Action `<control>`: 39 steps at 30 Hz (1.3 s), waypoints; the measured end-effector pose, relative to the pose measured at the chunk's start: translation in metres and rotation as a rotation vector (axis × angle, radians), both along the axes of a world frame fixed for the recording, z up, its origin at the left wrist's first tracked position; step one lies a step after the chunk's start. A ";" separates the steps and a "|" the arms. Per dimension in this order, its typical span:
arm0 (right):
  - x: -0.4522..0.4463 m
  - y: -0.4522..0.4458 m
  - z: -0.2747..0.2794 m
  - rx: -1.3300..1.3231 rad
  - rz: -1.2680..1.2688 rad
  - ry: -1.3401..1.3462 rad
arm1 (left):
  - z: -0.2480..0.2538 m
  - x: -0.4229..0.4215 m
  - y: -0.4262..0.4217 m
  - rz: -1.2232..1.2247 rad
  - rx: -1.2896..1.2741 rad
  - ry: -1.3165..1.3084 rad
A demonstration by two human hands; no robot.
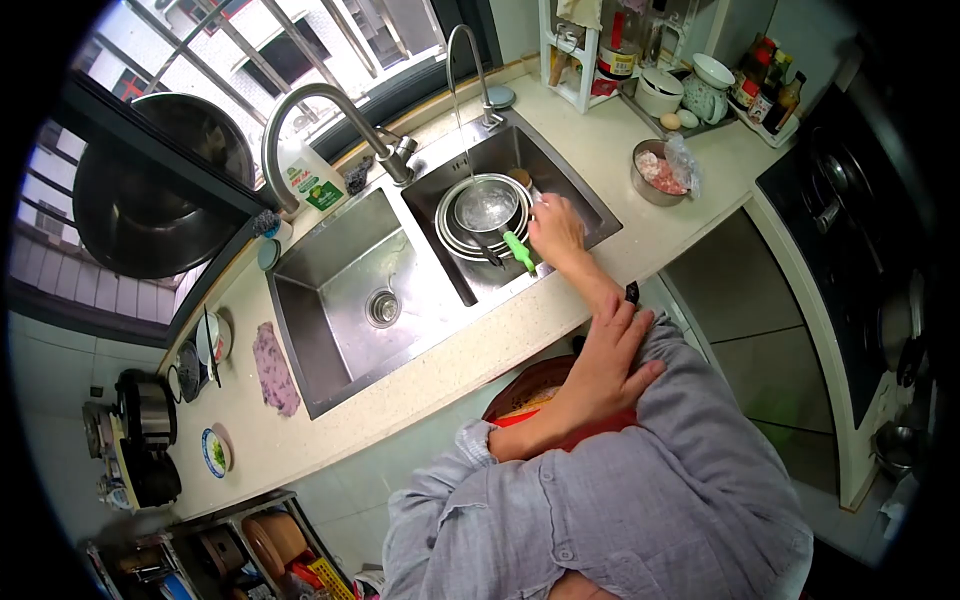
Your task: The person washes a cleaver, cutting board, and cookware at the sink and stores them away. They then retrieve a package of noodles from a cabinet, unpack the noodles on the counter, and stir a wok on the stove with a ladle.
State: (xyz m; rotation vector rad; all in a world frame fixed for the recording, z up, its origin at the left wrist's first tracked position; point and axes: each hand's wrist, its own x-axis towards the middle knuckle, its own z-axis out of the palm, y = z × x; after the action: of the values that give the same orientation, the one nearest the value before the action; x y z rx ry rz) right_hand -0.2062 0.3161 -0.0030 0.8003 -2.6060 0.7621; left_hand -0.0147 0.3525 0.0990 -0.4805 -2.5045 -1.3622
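Note:
My right hand (556, 232) hangs over the right sink basin, beside the rim of the stacked bowls, its fingers loosely bent and holding nothing that I can see. My left hand (606, 362) reaches across my body, its fingers wrapped on the right sleeve (668, 348) at the forearm. Something small and black shows by that wrist. Nested metal bowls (450, 240) stand in the right basin (580, 190). On top of them lies a strainer (487, 205) with a green handle (519, 252). Water runs from the thin faucet (468, 60) into it.
The left basin (345, 265) has a drain under the large faucet (320, 90). A metal bowl of raw meat (657, 175) stands on the right counter, near two eggs. A purple cloth (274, 370) and a small bowl of chopped greens (215, 452) are at left. A stove (830, 240) is far right.

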 end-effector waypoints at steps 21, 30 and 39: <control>0.009 0.073 -0.053 -0.114 0.120 0.031 | -0.082 0.048 -0.124 0.838 0.951 -0.671; -0.005 0.078 -0.034 0.021 0.214 -0.021 | -0.131 -0.066 -0.118 0.815 0.659 -0.449; -0.106 0.021 -0.033 0.074 0.330 -0.406 | -0.179 -0.149 -0.123 1.026 0.434 -0.591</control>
State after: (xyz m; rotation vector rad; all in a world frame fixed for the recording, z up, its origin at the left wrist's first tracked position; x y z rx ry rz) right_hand -0.3126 0.3372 -0.0358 1.2322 -2.9059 1.0147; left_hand -0.1637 0.2297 -0.0804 1.2656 -2.0820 -1.5702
